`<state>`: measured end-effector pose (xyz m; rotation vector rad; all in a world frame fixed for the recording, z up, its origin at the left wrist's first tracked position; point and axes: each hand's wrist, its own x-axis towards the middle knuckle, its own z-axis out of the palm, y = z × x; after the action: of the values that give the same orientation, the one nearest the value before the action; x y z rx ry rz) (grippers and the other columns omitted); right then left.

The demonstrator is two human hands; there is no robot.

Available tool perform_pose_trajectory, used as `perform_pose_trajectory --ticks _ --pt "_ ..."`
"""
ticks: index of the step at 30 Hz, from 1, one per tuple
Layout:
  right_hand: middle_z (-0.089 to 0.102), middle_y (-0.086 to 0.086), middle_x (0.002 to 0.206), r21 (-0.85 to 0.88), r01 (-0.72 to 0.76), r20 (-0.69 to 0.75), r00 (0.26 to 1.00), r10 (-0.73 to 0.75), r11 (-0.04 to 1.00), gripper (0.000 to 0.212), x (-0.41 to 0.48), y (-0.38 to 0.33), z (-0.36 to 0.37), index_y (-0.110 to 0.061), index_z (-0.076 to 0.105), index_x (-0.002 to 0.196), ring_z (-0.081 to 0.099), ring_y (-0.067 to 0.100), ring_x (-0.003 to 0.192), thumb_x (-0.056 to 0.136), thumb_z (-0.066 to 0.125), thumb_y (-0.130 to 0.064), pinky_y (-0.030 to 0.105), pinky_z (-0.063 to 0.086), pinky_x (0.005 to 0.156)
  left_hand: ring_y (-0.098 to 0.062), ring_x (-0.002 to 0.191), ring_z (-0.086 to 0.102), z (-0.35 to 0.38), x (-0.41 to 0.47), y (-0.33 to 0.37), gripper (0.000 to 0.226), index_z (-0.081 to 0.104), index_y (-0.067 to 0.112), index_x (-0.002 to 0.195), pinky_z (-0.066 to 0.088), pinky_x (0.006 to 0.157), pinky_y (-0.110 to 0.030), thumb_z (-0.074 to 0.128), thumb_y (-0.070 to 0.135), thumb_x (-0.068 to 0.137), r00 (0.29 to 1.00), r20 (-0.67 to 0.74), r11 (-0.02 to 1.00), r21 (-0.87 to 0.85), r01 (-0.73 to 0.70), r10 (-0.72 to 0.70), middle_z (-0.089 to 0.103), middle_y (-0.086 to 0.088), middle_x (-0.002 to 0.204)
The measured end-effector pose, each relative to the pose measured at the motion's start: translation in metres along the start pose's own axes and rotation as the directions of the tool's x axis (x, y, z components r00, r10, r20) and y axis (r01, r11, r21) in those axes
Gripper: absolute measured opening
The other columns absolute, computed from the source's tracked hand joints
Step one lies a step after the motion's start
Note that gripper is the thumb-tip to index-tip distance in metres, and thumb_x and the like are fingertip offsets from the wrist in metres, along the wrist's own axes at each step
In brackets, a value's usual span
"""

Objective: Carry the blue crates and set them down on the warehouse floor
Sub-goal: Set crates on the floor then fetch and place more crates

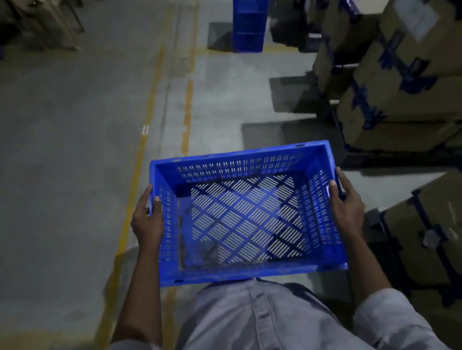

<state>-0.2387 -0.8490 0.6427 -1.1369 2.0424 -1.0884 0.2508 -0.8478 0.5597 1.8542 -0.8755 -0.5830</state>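
Empty blue perforated plastic crate [246, 215] held at waist, above grey concrete floor [55, 162]. Left hand [147, 221], right hand [345, 206] grip short ends; long axis spans between fingers. Blue crate stack [249, 17] ahead.

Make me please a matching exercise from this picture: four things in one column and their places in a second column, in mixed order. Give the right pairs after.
Things
1. carried crate
2. crate stack
3. cardboard boxes
4. long yellow line

Places
a. piled along the right side
b. gripped by the left hand and the right hand
c. standing far ahead on the floor
d. painted on the floor, left of the carried crate

Pairs: 1-b, 2-c, 3-a, 4-d
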Motion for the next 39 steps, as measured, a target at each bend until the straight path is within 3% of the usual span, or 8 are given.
perform_pose_trajectory --ticks 4,7,11,18,22,25,31,39 --pt "0.068 -0.001 0.153 -0.005 -0.013 0.023 1.0 0.013 1.0 0.048 0.072 -0.05 0.039 -0.052 0.054 0.16 0.068 0.023 0.131 0.113 0.055 -0.056 0.031 0.048 0.1 -0.035 0.081 0.074 0.041 0.088 0.016 0.042 0.068 0.056 0.152 0.065 0.08 -0.04 0.067 0.051 0.11 0.999 0.002 0.999 -0.004 0.032 -0.032 0.075 0.003 0.094" --pt "0.065 -0.006 0.157 0.026 0.01 0.035 0.999 -0.011 1.0 0.048 0.138 -0.077 0.078 -0.046 0.054 0.162 0.065 0.016 0.133 0.114 0.056 -0.053 0.025 0.046 0.102 -0.026 0.077 0.071 0.081 0.162 0.019 0.041 0.064 0.072 0.144 0.065 0.08 -0.058 0.064 0.064 0.104 0.998 -0.027 0.999 -0.008 0.049 -0.05 0.072 -0.011 0.089" --pt "0.067 -0.015 0.145 0.056 0.004 0.058 0.998 -0.007 0.998 0.049 0.235 -0.112 0.134 -0.048 0.053 0.162 0.066 -0.005 0.105 0.114 0.057 -0.053 0.011 0.049 0.084 -0.024 0.073 0.067 0.144 0.254 0.034 0.043 0.063 0.072 0.145 0.066 0.076 -0.063 0.064 0.069 0.102 0.995 -0.071 0.998 0.009 0.064 -0.063 0.073 -0.023 0.092" --pt "0.07 -0.009 0.147 0.039 0.008 0.078 0.997 -0.011 0.999 0.05 0.437 -0.179 0.21 -0.05 0.053 0.161 0.066 0.0 0.109 0.112 0.058 -0.057 0.021 0.049 0.093 -0.025 0.067 0.056 0.26 0.408 0.103 0.044 0.061 0.072 0.148 0.064 0.066 -0.062 0.065 0.067 0.105 0.992 -0.102 0.997 0.027 0.077 -0.074 0.076 -0.023 0.1" --pt "0.073 -0.006 0.125 0.009 0.019 0.112 0.993 -0.02 1.0 0.049 0.536 -0.23 0.251 -0.047 0.052 0.163 0.066 -0.019 0.092 0.114 0.057 -0.052 0.005 0.048 0.074 -0.031 0.08 0.061 0.306 0.492 0.136 0.048 0.06 0.072 0.149 0.064 0.075 -0.068 0.064 0.076 0.101 0.983 -0.137 0.99 0.052 0.128 -0.12 0.081 -0.014 0.115" --pt "0.073 -0.003 0.139 0.032 0.019 0.111 0.994 -0.022 0.999 0.049 0.606 -0.265 0.296 -0.052 0.051 0.161 0.072 0.005 0.104 0.113 0.056 -0.056 0.025 0.053 0.079 -0.033 0.08 0.069 0.341 0.557 0.167 0.044 0.061 0.072 0.148 0.066 0.076 -0.063 0.063 0.069 0.104 0.985 -0.148 0.994 0.06 0.096 -0.087 0.083 -0.011 0.116" --pt "0.067 -0.008 0.129 0.035 0.013 0.108 0.994 -0.017 0.999 0.052 0.744 -0.328 0.407 -0.039 0.05 0.166 0.058 -0.031 0.074 0.115 0.055 -0.049 0.002 0.045 0.055 -0.024 0.065 0.056 0.427 0.735 0.19 0.043 0.065 0.071 0.143 0.064 0.07 -0.064 0.066 0.062 0.102 0.986 -0.118 0.993 0.01 0.117 -0.115 0.077 -0.018 0.092" --pt "0.064 0.0 0.158 0.012 0.029 0.052 0.998 -0.03 1.0 0.052 0.893 -0.436 0.513 -0.05 0.049 0.164 0.069 0.009 0.107 0.113 0.055 -0.058 0.018 0.049 0.077 -0.021 0.064 0.059 0.508 0.958 0.257 0.042 0.066 0.069 0.146 0.065 0.067 -0.056 0.07 0.056 0.106 0.993 -0.067 0.995 -0.023 0.093 -0.094 0.075 -0.025 0.088"
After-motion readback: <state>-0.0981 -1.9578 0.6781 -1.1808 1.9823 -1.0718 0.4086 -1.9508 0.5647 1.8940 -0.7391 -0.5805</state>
